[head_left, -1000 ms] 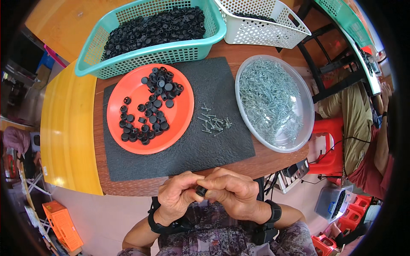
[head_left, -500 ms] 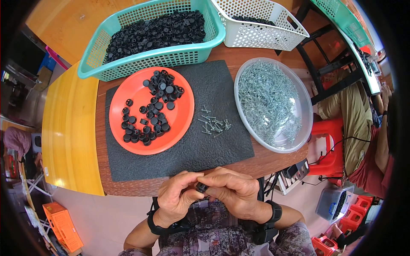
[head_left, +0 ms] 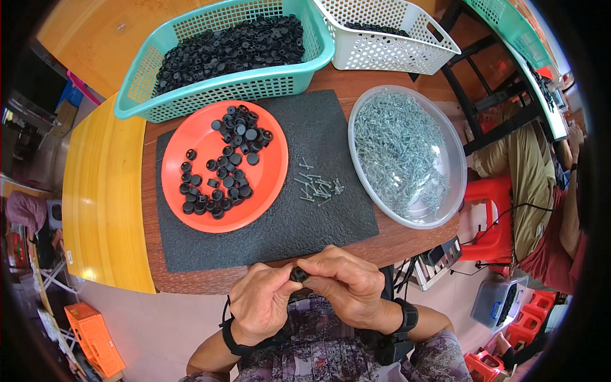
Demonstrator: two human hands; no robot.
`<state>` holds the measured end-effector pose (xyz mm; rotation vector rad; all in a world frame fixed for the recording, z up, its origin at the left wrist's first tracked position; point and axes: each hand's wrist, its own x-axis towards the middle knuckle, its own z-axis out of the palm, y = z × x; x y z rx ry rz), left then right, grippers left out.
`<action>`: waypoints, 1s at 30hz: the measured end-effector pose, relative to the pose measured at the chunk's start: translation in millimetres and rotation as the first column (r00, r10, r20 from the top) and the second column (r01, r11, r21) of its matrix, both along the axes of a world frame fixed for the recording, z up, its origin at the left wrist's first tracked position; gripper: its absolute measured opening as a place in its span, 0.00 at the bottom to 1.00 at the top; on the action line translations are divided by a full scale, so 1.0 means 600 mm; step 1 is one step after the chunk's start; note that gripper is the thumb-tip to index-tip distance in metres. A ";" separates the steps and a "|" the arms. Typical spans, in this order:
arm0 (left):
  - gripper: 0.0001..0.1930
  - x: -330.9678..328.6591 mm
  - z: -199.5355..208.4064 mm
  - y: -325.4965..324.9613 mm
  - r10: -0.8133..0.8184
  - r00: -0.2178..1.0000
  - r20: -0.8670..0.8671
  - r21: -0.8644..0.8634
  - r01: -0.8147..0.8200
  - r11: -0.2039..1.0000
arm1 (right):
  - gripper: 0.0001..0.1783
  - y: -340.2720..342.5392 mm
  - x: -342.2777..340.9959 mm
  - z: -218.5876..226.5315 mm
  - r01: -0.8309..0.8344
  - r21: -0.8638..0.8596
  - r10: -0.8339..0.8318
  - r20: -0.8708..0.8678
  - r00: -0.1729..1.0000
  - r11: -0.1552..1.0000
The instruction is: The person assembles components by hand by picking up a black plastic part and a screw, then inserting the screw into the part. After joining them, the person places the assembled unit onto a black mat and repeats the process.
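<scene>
Just off the table's near edge, a small round black plastic cap (head_left: pixel 298 274) is pinched between my two hands. My left hand (head_left: pixel 259 299) grips its left side with thumb and forefinger. My right hand (head_left: pixel 347 283) has its thumb and forefinger closed on the right side; whether a screw is also in these fingers is hidden. On the dark textured mat (head_left: pixel 273 245) stands an orange-red plate (head_left: pixel 210 137) with many similar caps (head_left: pixel 224 172). A small loose pile of silver screws (head_left: pixel 318 186) lies on the mat, right of the plate.
A round clear tub (head_left: pixel 407 159) full of screws stands at the right. Behind the plate are a green basket (head_left: pixel 229 81) of black parts and a white basket (head_left: pixel 388 57). A red stool (head_left: pixel 487 204) and a seated person (head_left: pixel 541 184) are at the right.
My hands stay together around the cap; its face has turned a little more upward. My left hand has shifted slightly left, and the right hand's fingers have moved slightly up and left.
</scene>
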<state>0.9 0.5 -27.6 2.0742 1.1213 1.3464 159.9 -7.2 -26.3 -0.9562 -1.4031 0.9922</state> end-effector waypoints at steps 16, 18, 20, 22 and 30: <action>0.11 0.006 0.032 0.008 0.217 0.875 0.433 -0.764 0.229 0.603 | 0.08 0.000 0.002 0.016 -0.125 -0.472 0.014 -0.233 0.972 0.873; 0.11 0.002 0.031 0.004 0.253 0.867 0.429 -0.808 0.243 0.537 | 0.07 -0.002 0.003 0.018 -0.119 -0.471 0.021 -0.209 0.978 0.874; 0.12 0.001 0.024 0.003 0.263 0.852 0.453 -0.805 0.265 0.531 | 0.07 -0.002 0.003 0.022 -0.118 -0.469 0.033 -0.184 0.982 0.875; 0.12 0.001 0.020 0.002 0.274 0.836 0.475 -0.804 0.286 0.521 | 0.07 -0.002 0.005 0.024 -0.116 -0.539 0.035 -0.159 0.987 0.834; 0.13 0.008 0.015 0.012 0.306 0.808 0.504 -0.790 0.288 0.541 | 0.10 0.008 0.008 0.017 -0.074 -0.403 0.071 -0.022 0.997 0.912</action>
